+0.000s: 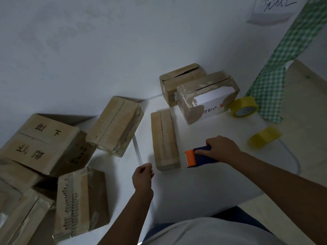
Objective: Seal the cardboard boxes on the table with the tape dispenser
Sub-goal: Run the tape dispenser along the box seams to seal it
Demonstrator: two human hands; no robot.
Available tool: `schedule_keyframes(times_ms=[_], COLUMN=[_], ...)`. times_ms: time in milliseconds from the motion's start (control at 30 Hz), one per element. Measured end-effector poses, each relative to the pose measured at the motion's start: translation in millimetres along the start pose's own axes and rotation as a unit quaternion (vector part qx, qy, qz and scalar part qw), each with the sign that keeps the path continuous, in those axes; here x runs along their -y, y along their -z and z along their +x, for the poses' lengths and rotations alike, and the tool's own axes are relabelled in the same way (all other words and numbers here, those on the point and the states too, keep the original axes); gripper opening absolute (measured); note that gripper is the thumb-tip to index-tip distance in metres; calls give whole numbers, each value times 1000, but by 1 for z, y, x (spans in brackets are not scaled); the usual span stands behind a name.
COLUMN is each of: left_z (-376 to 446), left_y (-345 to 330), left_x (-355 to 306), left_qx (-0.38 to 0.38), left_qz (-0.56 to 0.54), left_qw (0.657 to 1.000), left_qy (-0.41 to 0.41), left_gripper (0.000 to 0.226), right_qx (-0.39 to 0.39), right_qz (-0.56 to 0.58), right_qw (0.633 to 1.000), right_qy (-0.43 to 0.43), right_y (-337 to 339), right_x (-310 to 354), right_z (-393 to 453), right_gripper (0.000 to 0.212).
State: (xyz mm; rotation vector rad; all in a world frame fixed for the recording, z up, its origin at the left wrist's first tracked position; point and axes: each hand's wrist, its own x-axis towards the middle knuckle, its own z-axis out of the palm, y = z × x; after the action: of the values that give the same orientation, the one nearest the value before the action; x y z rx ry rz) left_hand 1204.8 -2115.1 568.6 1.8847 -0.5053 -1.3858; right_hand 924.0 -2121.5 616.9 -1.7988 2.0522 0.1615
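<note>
R hand (222,147) grips the navy plastic tape dispenser w/ orange roller (198,157), resting on the white table (212,183) just right of a long narrow brown cardboard box (164,138) w/ open centre seam. L hand (143,175) hovers by the table's left edge, fingers curled; can't tell if it pinches anything. Two more boxes (207,96) sit further back, yellow tape rolls (244,106) to their right.

tape dispenser (198,157): navy body, orange front, on table right of flat box
flat box (165,138): long, lying flat, seam up
rear boxes (180,82): two, touching, back of table
</note>
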Motion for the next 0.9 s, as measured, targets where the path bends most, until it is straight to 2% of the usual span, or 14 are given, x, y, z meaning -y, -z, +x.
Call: schedule_keyframes(times_ms=[267,500,900], left_z=[5,15,42], left_y=[-6,-4,7], left_x=[8,1,-12], left_qx=[1,60,162], left_qz=[14,151,209], left_qw=[1000,984,963], left_qy=[-1,-73,-42], left_gripper=[13,46,40], right_qx=[16,9,25], right_qz=[-17,-15,6], right_qw=[1000,1000,999], right_qy=[4,-10,-39], right_y=[-9,-21,-43], right_x=[2,15,24], right_z=[8,3,-7], right_gripper=[62,60,59])
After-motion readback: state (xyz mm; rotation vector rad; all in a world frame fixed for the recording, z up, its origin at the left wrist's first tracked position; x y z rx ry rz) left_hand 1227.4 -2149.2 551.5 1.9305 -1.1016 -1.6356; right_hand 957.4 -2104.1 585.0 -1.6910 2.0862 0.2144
